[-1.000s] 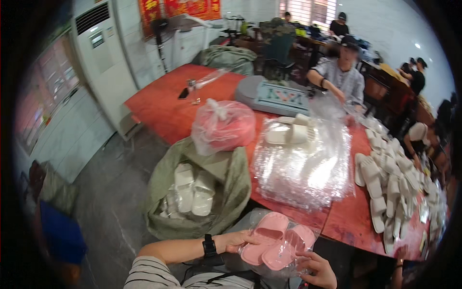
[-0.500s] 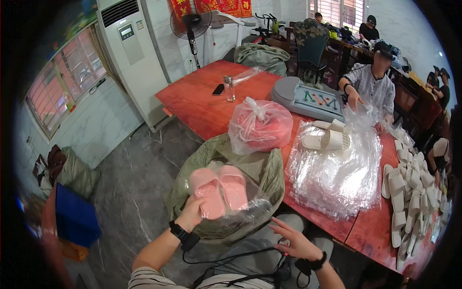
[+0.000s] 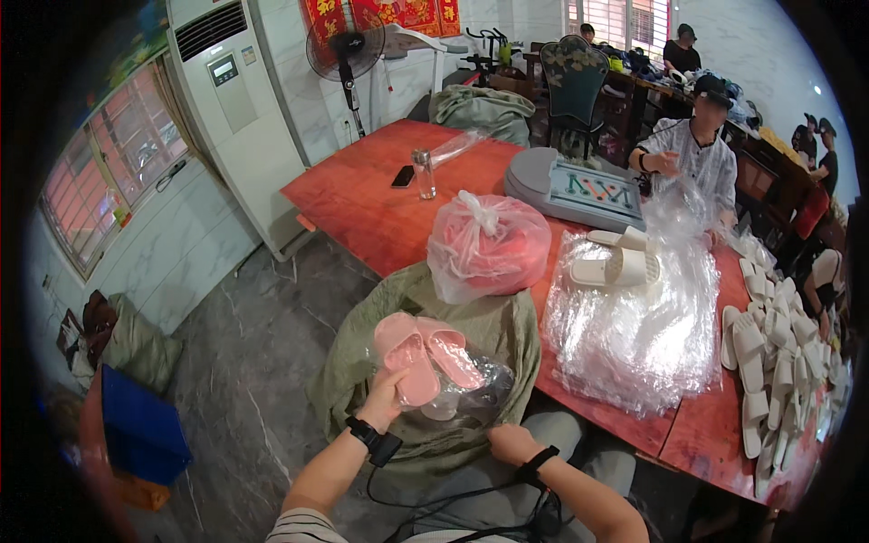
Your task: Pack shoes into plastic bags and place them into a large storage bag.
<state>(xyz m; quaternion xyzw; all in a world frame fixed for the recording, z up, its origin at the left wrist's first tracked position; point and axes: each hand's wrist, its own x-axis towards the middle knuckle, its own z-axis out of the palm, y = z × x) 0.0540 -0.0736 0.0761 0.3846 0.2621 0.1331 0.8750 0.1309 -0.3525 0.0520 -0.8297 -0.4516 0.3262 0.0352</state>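
Note:
Over the mouth of an olive-green woven sack (image 3: 518, 326), my left hand (image 3: 386, 400) grips a pair of pink slippers (image 3: 407, 355) in clear plastic by its near end. Below and beside the pair, clear-wrapped dark and pale items (image 3: 489, 384) show inside the sack; their kind is hard to make out. My right hand (image 3: 514, 444) is closed on the sack's near right rim, its fingertips hidden. Against the sack's far side, at the table edge, rests a knotted translucent bag (image 3: 489, 249) with pink contents.
On the red table (image 3: 362, 195) lie stacked clear plastic bags (image 3: 625, 353) with cream slippers (image 3: 625, 269) on top. A pile of cream slippers (image 3: 778, 353) covers the right end. A grey machine (image 3: 579, 190) stands farther back. Across the table, a person (image 3: 697, 140) handles clear plastic.
The pink slippers have tilted and shifted slightly right with my left hand. My right hand moved left and down from open, spread fingers to a closed grip at the sack's rim.

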